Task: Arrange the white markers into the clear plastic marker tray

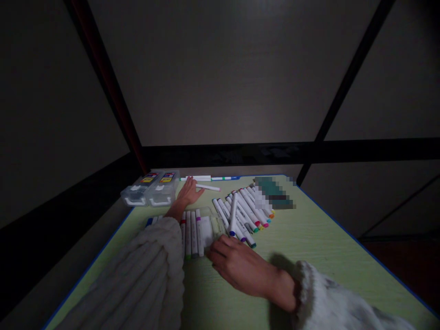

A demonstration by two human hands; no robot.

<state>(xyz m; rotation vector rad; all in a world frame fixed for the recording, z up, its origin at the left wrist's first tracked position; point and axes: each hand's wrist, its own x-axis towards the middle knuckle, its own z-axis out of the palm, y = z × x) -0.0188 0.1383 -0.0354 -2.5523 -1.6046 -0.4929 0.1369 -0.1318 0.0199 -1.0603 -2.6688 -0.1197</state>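
Note:
My left hand (188, 193) is stretched out on the far left of the table, fingers extended and thumb apart. Between thumb and fingers lies the near end of a white marker (209, 187) with a pink tip; I see no firm grip on it. A clear plastic marker case (217, 224) lies in front of me, with several white markers (193, 233) side by side in it, partly covered by my left sleeve. My right hand (237, 266) is curled at the case's near right corner, fingertips bent over its edge. Just beyond it lies a loose pile of white markers (242, 211) with coloured ends.
Two clear cases with white handles (161, 195) stand at the far left. White markers (198, 178) and a blue-ended pen (227, 178) lie along the back edge. A blurred-out green item (273, 191) is at the back right. The pale table (309, 233) has a blue rim; a wall rises behind.

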